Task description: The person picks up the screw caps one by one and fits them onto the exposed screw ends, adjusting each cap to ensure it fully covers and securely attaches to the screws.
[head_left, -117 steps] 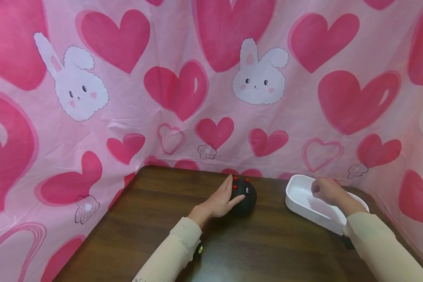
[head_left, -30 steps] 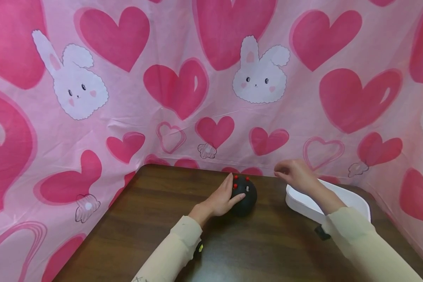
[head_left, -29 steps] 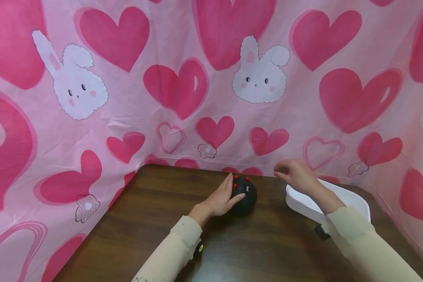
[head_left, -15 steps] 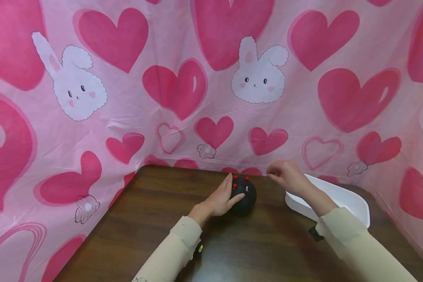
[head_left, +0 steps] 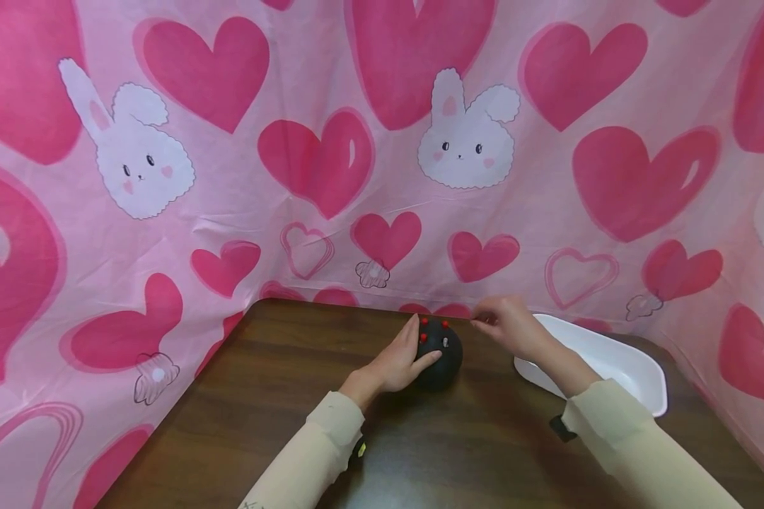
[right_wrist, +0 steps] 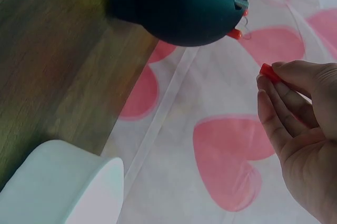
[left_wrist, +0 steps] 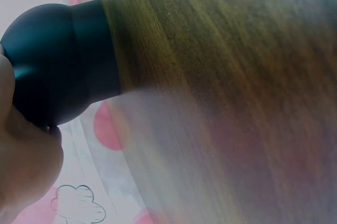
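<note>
A black ball-shaped object (head_left: 444,371) on a short round base stands on the table. Several small red pegs (head_left: 424,338) and a silver threaded screw (right_wrist: 241,3) stick out of its upper part. My left hand (head_left: 391,364) holds the ball from the left, thumb across its near side; the far fingers are hidden. My right hand (head_left: 516,326) is raised to the right of the ball, apart from it. In the right wrist view its thumb and forefinger pinch a small red peg-like piece (right_wrist: 269,72).
A white oval tray (head_left: 658,396) stands on the right of the brown wooden table (head_left: 280,375), partly behind my right forearm. A pink cloth (head_left: 395,184) with hearts and rabbits hangs behind the table. A dark wrist device (head_left: 562,428) hangs under the right sleeve.
My right hand has come up out of the white tray and moved left toward the ball, lately in small steps. The left hand and the ball have stayed in place.
</note>
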Available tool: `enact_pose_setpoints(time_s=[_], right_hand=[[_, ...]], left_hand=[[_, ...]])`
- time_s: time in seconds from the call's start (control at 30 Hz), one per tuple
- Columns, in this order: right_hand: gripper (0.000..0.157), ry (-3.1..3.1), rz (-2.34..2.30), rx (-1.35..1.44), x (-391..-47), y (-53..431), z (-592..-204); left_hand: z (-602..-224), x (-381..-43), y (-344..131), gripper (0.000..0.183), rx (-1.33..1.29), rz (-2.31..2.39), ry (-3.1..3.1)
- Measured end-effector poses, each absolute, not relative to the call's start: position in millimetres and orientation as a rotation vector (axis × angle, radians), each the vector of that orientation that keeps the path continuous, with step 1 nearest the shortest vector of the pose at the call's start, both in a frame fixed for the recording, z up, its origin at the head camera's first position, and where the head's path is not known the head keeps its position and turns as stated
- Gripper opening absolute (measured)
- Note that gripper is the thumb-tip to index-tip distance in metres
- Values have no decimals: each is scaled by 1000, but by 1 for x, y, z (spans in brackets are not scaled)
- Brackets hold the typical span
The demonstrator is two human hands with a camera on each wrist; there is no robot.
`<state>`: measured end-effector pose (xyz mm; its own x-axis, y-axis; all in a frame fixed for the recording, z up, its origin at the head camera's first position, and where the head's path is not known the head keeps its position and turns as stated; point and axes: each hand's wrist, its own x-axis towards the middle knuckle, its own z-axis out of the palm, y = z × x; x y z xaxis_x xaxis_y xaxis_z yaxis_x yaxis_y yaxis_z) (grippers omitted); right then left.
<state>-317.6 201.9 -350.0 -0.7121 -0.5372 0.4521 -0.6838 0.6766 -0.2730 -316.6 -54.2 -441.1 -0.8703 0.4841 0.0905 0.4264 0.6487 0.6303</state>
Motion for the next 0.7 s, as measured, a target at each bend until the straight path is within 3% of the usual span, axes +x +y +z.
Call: enact_pose_setpoints(time_s=[0.7], right_hand=[[14, -2511, 620, 1088, -315, 182, -355]], left_hand=[[-443, -318, -54, 97, 779, 1004, 2791]])
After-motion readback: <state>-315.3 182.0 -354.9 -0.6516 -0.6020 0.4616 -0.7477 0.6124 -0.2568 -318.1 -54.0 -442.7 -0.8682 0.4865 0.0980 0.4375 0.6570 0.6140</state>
